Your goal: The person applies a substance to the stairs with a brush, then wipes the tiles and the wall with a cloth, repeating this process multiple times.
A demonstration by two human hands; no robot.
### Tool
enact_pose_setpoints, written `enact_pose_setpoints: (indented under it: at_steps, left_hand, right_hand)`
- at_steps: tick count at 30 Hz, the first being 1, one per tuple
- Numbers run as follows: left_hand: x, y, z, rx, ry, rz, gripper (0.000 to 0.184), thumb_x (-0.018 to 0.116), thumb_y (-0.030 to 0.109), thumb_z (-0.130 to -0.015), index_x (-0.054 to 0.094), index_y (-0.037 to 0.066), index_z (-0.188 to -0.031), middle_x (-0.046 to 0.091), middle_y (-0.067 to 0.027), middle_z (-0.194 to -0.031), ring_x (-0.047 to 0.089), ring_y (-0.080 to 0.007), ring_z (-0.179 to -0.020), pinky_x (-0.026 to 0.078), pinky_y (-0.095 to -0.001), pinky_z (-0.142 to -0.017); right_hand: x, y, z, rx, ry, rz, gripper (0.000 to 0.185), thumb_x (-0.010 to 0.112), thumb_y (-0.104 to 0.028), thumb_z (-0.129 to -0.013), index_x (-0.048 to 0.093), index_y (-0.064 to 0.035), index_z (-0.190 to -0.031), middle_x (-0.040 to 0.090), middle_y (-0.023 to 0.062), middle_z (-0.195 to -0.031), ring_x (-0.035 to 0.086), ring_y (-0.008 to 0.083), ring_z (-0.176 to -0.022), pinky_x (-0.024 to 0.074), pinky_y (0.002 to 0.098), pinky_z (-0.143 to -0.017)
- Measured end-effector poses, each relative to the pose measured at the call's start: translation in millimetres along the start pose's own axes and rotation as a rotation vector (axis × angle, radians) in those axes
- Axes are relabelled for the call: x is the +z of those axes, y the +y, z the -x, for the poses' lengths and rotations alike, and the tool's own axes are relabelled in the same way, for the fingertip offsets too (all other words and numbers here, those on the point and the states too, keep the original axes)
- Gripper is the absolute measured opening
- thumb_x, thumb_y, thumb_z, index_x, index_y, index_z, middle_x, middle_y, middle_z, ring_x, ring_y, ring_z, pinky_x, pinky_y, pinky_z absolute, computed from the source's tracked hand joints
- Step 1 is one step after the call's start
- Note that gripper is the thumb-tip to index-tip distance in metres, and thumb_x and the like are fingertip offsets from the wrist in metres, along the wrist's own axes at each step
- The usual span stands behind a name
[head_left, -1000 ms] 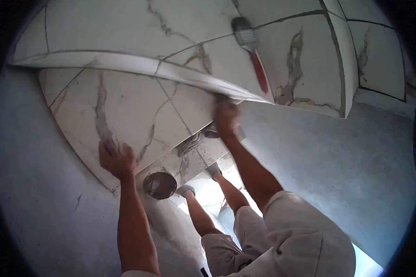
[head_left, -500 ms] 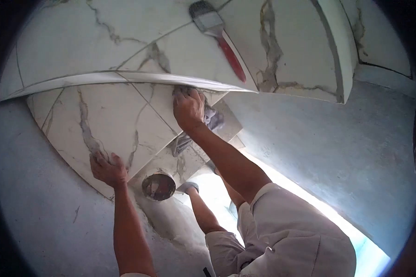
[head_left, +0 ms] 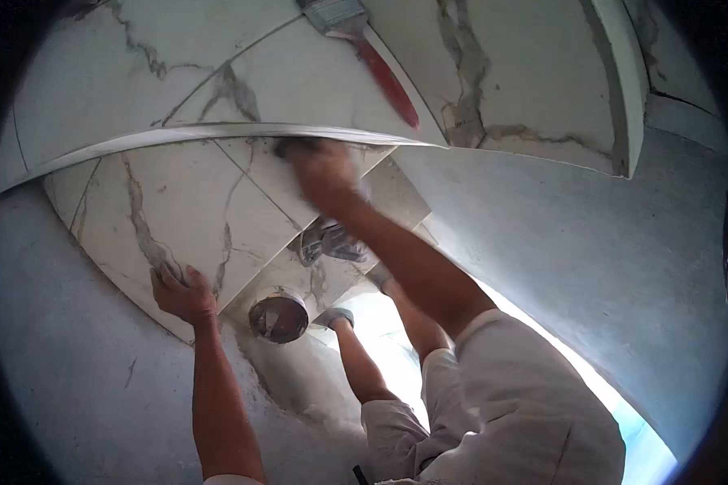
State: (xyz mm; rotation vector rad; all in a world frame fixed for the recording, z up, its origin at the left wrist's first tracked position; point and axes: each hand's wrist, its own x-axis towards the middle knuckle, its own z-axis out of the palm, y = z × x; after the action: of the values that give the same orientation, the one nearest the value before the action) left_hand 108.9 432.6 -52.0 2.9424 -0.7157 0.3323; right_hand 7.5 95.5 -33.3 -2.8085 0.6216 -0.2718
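Observation:
My left hand (head_left: 184, 295) rests on the left part of the lower step, its thumb apart from the fingers on the white, grey-veined tile (head_left: 186, 202). My right hand (head_left: 325, 176) is smeared by motion near the back of the same tile, just under the upper step's rounded edge (head_left: 243, 129). Its fingers are bent around something dark, too blurred to name. Below that hand, a crumpled grey rag (head_left: 340, 242) lies over the tile's front edge, partly covered by my forearm.
A paintbrush with a red handle (head_left: 387, 85) lies on the upper step. An open round bucket (head_left: 278, 315) with a dark inside stands in front of the lower step. To the right is a grey wall (head_left: 542, 234). My legs and feet are below, beside a bright strip.
My right hand has slid left along the back of the tile and is now blurred. My left hand stays at about the same spot. The view has shifted slightly.

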Motion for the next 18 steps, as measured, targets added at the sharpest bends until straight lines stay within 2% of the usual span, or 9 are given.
enact_pose_setpoints:
  at_steps: [1,3,4,6,7,9,11,13,18]
  left_hand:
    - [-0.7,2.5,-1.3,-0.004,0.008,0.007,0.057,0.063,0.031,-0.081,0.05,0.003,-0.129,0.049,-0.0253,-0.13,0.051,-0.042,-0.116,0.042,-0.0537,-0.093]
    - [-0.5,3.3,-0.3,-0.013,0.004,0.012,0.057,0.063,0.031,-0.081,0.05,0.003,-0.129,0.049,-0.0252,-0.131,0.051,-0.0419,-0.116,0.042,-0.0536,-0.094]
    - [-0.1,3.1,-1.8,-0.02,0.005,0.016,0.057,0.063,0.032,-0.081,0.05,0.002,-0.129,0.048,-0.0251,-0.131,0.05,-0.0418,-0.117,0.041,-0.0534,-0.094]
    - [-3.5,8.2,0.8,-0.058,-0.022,-0.001,0.058,0.063,0.032,-0.081,0.049,0.003,-0.13,0.047,-0.0244,-0.132,0.049,-0.0411,-0.119,0.041,-0.053,-0.095]
    - [-5.0,8.1,-0.7,-0.087,-0.053,-0.016,0.059,0.063,0.032,-0.081,0.048,0.004,-0.131,0.046,-0.0237,-0.134,0.048,-0.0404,-0.12,0.04,-0.0526,-0.096]
    - [3.1,8.7,-12.7,-0.093,-0.018,0.06,0.06,0.063,0.033,-0.081,0.047,0.005,-0.132,0.045,-0.0227,-0.135,0.046,-0.0393,-0.122,0.039,-0.0522,-0.097]
    - [-12.9,-2.5,6.2,-0.028,-0.088,0.112,0.061,0.063,0.033,-0.081,0.046,0.006,-0.134,0.044,-0.0217,-0.137,0.045,-0.0382,-0.124,0.038,-0.0519,-0.098]
    - [-7.2,9.2,-2.6,-0.079,-0.048,-0.003,0.061,0.062,0.035,-0.082,0.046,0.007,-0.134,0.044,-0.021,-0.138,0.045,-0.0376,-0.124,0.038,-0.0522,-0.097]
    - [-1.5,6.6,-2.4,-0.053,-0.047,-0.018,0.059,0.06,0.034,-0.084,0.046,0.006,-0.134,0.046,-0.0222,-0.135,0.047,-0.0391,-0.121,0.039,-0.0531,-0.097]
  right_hand:
    - [-10.9,30.8,15.0,-0.053,0.144,-0.063,0.017,0.061,-0.015,-0.08,0.072,-0.0154,-0.093,0.069,0.0093,-0.087,0.06,0.0276,-0.096,0.0445,0.0434,-0.085]
    - [-28.9,66.8,45.8,0.597,0.123,-0.935,0.018,0.062,-0.015,-0.08,0.073,-0.0135,-0.095,0.07,0.0115,-0.086,0.063,0.0311,-0.088,0.0471,0.0451,-0.082]
    - [-57.8,83.3,59.0,0.216,0.126,-0.18,0.018,0.062,-0.014,-0.081,0.073,-0.0121,-0.095,0.07,0.0135,-0.089,0.064,0.0329,-0.081,0.0485,0.0449,-0.078]
    - [-31.4,130.6,102.0,0.357,-0.194,0.462,0.02,0.061,-0.013,-0.083,0.072,-0.0104,-0.099,0.069,0.0154,-0.088,0.063,0.0337,-0.077,0.0497,0.0452,-0.071]
    - [-59.9,118.6,102.2,0.48,-0.056,0.357,0.021,0.059,-0.015,-0.085,0.071,-0.0097,-0.102,0.068,0.016,-0.088,0.063,0.0316,-0.08,0.049,0.0449,-0.072]
    - [-83.9,90.7,100.3,0.378,0.061,0.249,0.022,0.058,-0.013,-0.086,0.07,-0.0087,-0.103,0.067,0.012,-0.084,0.062,0.0287,-0.085,0.0482,0.0456,-0.073]
    - [-70.3,45.3,86.2,0.724,0.179,-0.904,0.021,0.059,-0.01,-0.084,0.07,-0.009,-0.102,0.067,0.0074,-0.089,0.06,0.0265,-0.09,0.0464,0.0446,-0.079]
    - [-45.5,13.2,41.7,-0.076,0.235,-0.104,0.025,0.061,-0.009,-0.081,0.068,-0.0082,-0.105,0.066,0.0046,-0.093,0.059,0.0255,-0.093,0.0451,0.0429,-0.084]
    - [0.7,-21.5,-14.7,-0.15,0.035,-0.066,0.032,0.057,-0.016,-0.084,0.064,-0.0137,-0.115,0.064,0.0044,-0.114,0.056,0.0256,-0.105,0.0431,0.0415,-0.095]
